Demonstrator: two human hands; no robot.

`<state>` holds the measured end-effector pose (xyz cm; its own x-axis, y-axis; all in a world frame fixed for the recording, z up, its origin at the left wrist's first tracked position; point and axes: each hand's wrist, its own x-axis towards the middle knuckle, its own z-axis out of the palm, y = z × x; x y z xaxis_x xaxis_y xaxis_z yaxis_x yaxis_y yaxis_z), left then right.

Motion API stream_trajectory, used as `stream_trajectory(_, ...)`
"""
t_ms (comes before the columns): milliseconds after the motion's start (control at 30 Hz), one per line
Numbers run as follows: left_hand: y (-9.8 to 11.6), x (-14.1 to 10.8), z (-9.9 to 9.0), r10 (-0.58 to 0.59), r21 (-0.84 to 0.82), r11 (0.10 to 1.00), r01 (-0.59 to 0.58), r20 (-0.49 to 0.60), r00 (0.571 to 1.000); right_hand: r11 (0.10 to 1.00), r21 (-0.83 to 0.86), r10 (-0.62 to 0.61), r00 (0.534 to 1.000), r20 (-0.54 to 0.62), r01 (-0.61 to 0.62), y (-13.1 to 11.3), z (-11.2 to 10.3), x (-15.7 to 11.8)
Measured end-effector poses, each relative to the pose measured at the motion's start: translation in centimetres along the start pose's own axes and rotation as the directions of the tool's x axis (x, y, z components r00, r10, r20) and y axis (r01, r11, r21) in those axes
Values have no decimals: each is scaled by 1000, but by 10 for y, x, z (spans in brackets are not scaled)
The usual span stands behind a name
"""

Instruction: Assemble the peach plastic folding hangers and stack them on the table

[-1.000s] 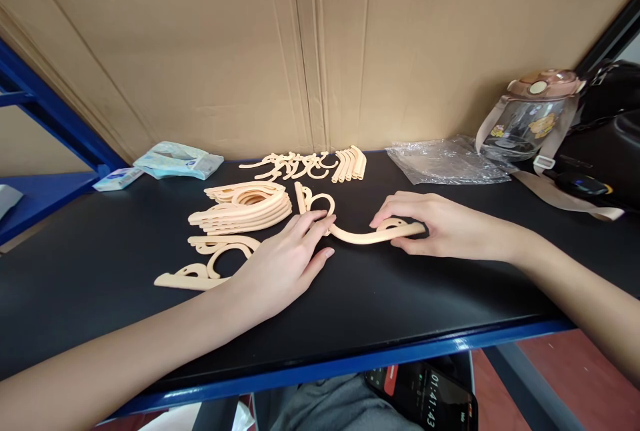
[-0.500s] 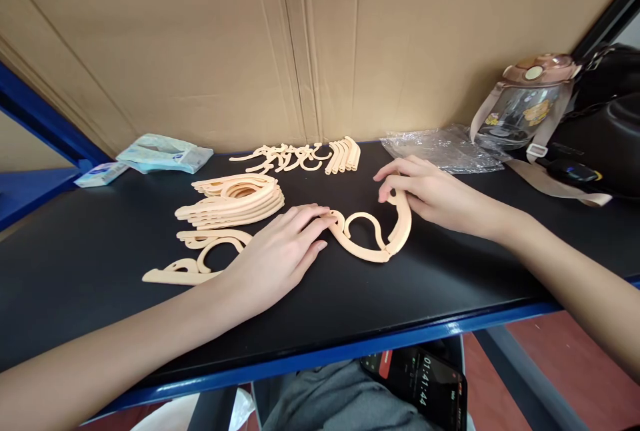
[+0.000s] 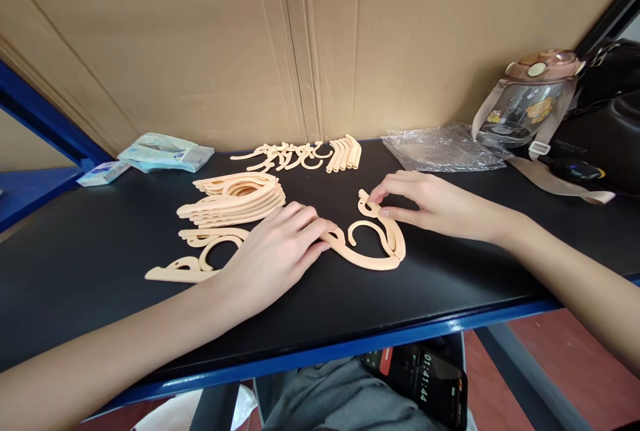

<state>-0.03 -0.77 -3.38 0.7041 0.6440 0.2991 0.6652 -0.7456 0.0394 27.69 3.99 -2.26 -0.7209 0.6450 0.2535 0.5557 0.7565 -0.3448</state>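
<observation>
A beige folding clothes hanger [image 3: 367,260] lies partly folded on the black table, its hook curling between the two arms. My left hand [image 3: 293,241] grips the end of its left arm between thumb and fingers. The tip of its right arm is pinched by my right hand [image 3: 407,199]. Left of my left hand, another hanger [image 3: 180,275] lies partly hidden under my wrist and forearm. Behind that is a stack of folded hangers [image 3: 235,201].
Loose hooks [image 3: 285,156] and a row of short curved pieces [image 3: 344,153] lie by the cardboard wall. Clear plastic film [image 3: 445,148], a strapped bottle [image 3: 525,104] and a black bag [image 3: 605,141] occupy the right. Tissue packs [image 3: 165,152] lie at the left, and a phone [image 3: 417,384] rests on my lap.
My right hand has brought the hanger's right arm inward to the left, narrowing the gap between the arms. My left hand keeps its grip, and the joint has shifted slightly right.
</observation>
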Motion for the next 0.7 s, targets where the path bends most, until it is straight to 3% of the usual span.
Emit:
stream_trajectory(200, 3, 0, -2, 24, -7, 1000, -24, -38, 999, 995, 102, 7, 999, 53, -13, -6, 0, 0)
stream_trajectory(533, 2, -1, 2, 51, -28, 998, -53, -67, 996, 995, 89, 36, 993, 110, -46, -3, 2, -1)
stream_trajectory(700, 1, 0, 2, 73, -25, 997, -74, -68, 995, 991, 130, -17, 988, 151, -3, -4, 0, 0)
